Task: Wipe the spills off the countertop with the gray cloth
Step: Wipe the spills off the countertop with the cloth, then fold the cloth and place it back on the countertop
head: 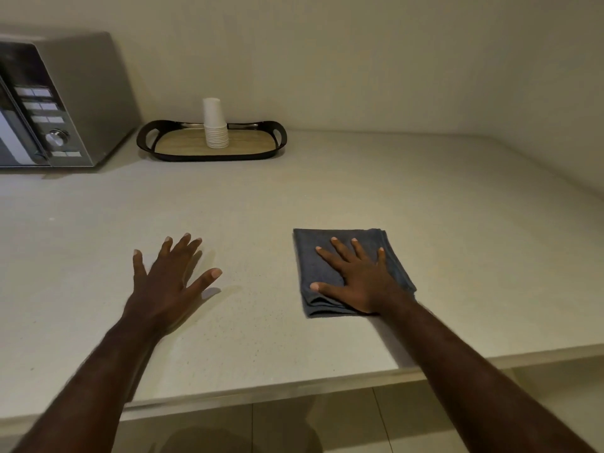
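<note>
A folded gray cloth lies flat on the pale speckled countertop, right of centre and near the front edge. My right hand rests palm-down on top of it with the fingers spread, pressing rather than gripping. My left hand hovers just above the bare counter to the cloth's left, fingers spread, holding nothing. No spill is plain to see on the surface.
A microwave stands at the back left. Beside it sits a black-rimmed tray with a wooden base, carrying a stack of white paper cups. Walls close the back and right. The counter's front edge runs below my forearms.
</note>
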### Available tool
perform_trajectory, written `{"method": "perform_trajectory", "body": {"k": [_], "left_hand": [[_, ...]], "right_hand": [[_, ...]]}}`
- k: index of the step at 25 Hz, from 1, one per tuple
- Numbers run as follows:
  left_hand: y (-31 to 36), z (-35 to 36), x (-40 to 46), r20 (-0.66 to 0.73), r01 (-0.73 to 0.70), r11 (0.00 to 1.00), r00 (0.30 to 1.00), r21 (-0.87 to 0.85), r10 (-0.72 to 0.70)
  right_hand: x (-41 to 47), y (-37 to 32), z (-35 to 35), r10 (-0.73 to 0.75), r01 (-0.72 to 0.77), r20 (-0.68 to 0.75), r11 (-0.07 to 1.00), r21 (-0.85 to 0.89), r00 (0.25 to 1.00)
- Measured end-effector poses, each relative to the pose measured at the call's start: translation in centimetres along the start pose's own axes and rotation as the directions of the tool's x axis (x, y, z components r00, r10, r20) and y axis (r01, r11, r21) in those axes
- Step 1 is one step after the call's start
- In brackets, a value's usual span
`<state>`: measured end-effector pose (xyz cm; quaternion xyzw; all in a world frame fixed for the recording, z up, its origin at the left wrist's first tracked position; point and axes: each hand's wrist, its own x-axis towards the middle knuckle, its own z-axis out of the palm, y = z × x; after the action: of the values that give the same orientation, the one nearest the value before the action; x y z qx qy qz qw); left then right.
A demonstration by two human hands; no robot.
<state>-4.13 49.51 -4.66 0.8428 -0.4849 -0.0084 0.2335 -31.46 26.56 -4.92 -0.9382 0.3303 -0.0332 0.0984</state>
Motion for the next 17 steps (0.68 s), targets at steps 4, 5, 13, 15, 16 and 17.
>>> {"method": "perform_trajectory", "body": {"k": [4, 5, 13, 15, 16, 17], "left_hand": [[2.1, 0.5, 1.6, 0.037, -0.037, 0.999, 0.999, -0.019, 0.038], [3.2, 0.9, 2.4, 0.05, -0.054, 0.998, 0.997, -0.03, 0.056], [13.8, 6.1, 10.9, 0.163, -0.086, 0.994, 0.984, 0.064, 0.075], [15.0, 6.9, 12.2, 0.179, -0.066, 0.996, 0.982, 0.062, 0.053], [15.3, 7.2, 12.8, 0.182, -0.057, 0.997, 0.982, 0.051, 0.047], [15.4, 7.4, 13.2, 0.19, -0.05, 0.998, 0.981, 0.023, 0.044]], "right_hand": [[1.2, 1.5, -0.9, -0.002, -0.003, 0.063, 0.997, 0.072, 0.998], [1.4, 1.8, -1.3, -0.006, -0.002, 0.049, 0.985, 0.174, 0.999], [5.4, 10.8, -6.5, 0.285, -0.284, -0.042, 0.958, 0.042, 0.957], [6.0, 12.1, -6.5, 0.262, -0.263, 0.069, 0.965, 0.007, 0.963], [6.3, 12.6, -6.5, 0.22, -0.225, 0.091, 0.973, 0.045, 0.971], [6.6, 12.9, -6.4, 0.161, -0.17, 0.101, 0.981, 0.093, 0.982]]}}
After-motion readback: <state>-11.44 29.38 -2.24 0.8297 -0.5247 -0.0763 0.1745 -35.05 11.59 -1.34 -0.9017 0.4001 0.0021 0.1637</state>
